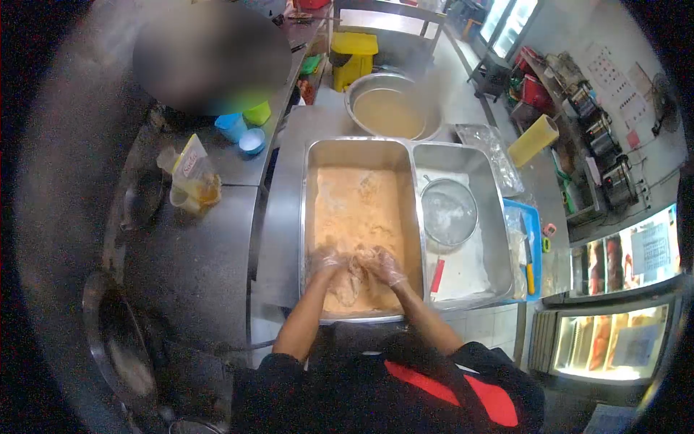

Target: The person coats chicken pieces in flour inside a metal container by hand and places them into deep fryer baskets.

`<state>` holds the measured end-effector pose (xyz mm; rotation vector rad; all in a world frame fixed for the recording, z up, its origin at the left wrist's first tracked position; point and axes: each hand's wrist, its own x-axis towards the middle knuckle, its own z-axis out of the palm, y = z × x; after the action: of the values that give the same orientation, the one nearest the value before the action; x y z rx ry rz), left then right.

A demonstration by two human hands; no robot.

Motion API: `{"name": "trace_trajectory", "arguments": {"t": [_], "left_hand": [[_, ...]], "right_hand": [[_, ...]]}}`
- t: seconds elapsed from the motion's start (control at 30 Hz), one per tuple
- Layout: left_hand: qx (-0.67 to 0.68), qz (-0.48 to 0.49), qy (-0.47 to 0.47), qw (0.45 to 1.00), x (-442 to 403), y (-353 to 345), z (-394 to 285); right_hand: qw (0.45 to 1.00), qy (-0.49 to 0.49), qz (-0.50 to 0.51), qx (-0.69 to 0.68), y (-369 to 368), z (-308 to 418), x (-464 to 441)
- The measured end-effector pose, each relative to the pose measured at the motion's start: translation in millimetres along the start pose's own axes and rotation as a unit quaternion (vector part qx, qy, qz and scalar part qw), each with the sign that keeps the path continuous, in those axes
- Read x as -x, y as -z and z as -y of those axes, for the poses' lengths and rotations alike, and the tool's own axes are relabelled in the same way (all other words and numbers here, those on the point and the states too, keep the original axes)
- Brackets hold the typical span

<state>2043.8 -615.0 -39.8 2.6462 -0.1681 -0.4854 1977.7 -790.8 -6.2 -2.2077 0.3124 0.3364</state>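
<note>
Both of my hands wear clear plastic gloves and work low in a deep steel pan (304,210) of orange-tinted flour (350,206). Between them is a flour-coated piece of meat (347,287), perhaps chicken. My right hand (383,266) has its fingers curled round the upper part of this piece. From the other side, my left hand (327,260) presses curled fingers against it; some fingertips are hidden by flour. Lumps of coated stuff (369,186) lie farther back in the flour.
Right of the flour, a second pan (499,253) holds a round sieve (449,212), white powder and a red-handled tool (437,275). A steaming bowl of cloudy liquid (390,114) stands behind. A blue tray (536,217) holds a yellow-handled knife (530,278). A wok (119,340) is at left.
</note>
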Motion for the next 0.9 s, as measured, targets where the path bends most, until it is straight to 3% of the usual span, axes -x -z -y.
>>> {"name": "trace_trajectory", "arguments": {"t": [0.13, 0.2, 0.27, 0.3, 0.37, 0.4, 0.47, 0.53, 0.6, 0.67, 0.73, 0.83, 0.9], "left_hand": [[0.150, 0.050, -0.027, 0.987, -14.7, -25.5, 16.9], [0.191, 0.030, -0.001, 0.981, -1.6, -18.5, 13.2], [0.230, 0.004, 0.021, 0.973, 2.5, -6.0, 8.1], [0.249, -0.009, 0.031, 0.968, 3.8, -3.0, 7.0], [0.273, -0.002, 0.031, 0.962, -6.2, -17.7, 14.9], [0.282, 0.003, 0.030, 0.959, -10.3, -26.7, 19.9], [0.161, -0.042, -0.105, 0.980, 14.0, -3.2, -19.8], [0.107, -0.038, -0.143, 0.983, 30.2, 12.0, -36.5], [0.126, 0.013, -0.093, 0.988, 43.0, 11.7, -37.5], [0.112, -0.001, -0.069, 0.991, 24.7, -25.7, -11.0], [0.098, -0.009, -0.042, 0.994, -0.6, -59.5, 16.9], [0.140, -0.033, 0.031, 0.989, 50.2, 61.3, -27.4], [0.208, -0.081, 0.031, 0.974, 50.8, 60.0, -32.3]], "right_hand": [[0.992, 0.099, -0.076, -0.008, -3.5, -10.6, 4.6], [0.986, 0.091, 0.077, 0.119, -14.0, -47.2, -25.9], [0.984, 0.144, 0.100, 0.019, -9.6, -53.2, -30.7], [0.969, 0.193, 0.048, -0.146, -9.9, -59.6, -20.3], [0.932, 0.206, -0.003, -0.298, -8.5, -71.7, -27.0], [0.941, 0.174, 0.000, -0.290, -9.4, -80.8, -39.6], [0.956, 0.146, -0.010, -0.254, -3.5, -58.8, -35.5], [0.965, 0.162, -0.036, -0.202, 23.7, 45.8, 7.1], [0.963, 0.173, -0.046, -0.204, 18.5, 24.8, -3.1], [0.955, 0.167, -0.036, -0.242, 5.9, -36.2, -33.6], [0.956, 0.097, -0.002, -0.276, 21.4, -28.8, -25.1], [0.964, 0.063, -0.063, -0.249, 54.6, 36.6, 6.8], [0.934, 0.083, -0.117, -0.327, 30.7, 17.8, -3.7]]}}
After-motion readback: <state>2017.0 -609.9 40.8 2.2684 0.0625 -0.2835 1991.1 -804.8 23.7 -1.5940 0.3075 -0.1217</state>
